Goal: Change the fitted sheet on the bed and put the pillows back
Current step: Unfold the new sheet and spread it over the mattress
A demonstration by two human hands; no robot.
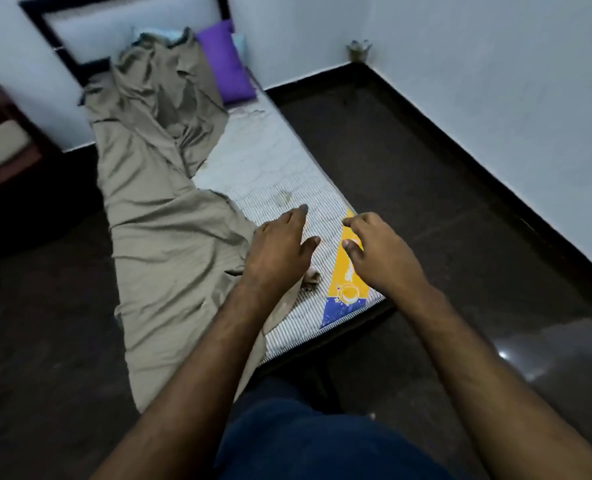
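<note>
Khaki-brown fitted sheet (156,216) is what I'm working with: it lies bunched along the left half of the mattress (270,168), spilling over the left edge toward the floor (443,202) and heaped up near the headboard (80,50), so the striped right half is bare down to the yellow-and-blue label (348,271) at the near corner. I can't tell from here whether this sheet is coming off or going on. My left hand (280,251) hovers just by the sheet's inner edge, fingers loosely spread and holding nothing; my right hand (374,251) is over the label, fingers slightly curled and also empty, pinching no cloth. A small bit of something pokes out below my left palm, but I can't make out what it is. If I'm spreading the sheet, I'd judge the best move is to take the loose edge near my left hand, draw it flat across to the right side, and find the elastic corner before tucking it under the near corner. The risk I see is dragging the far heap into the purple pillow (227,64) and the pale pillow (240,45) behind it, which lean at the head end.
</note>
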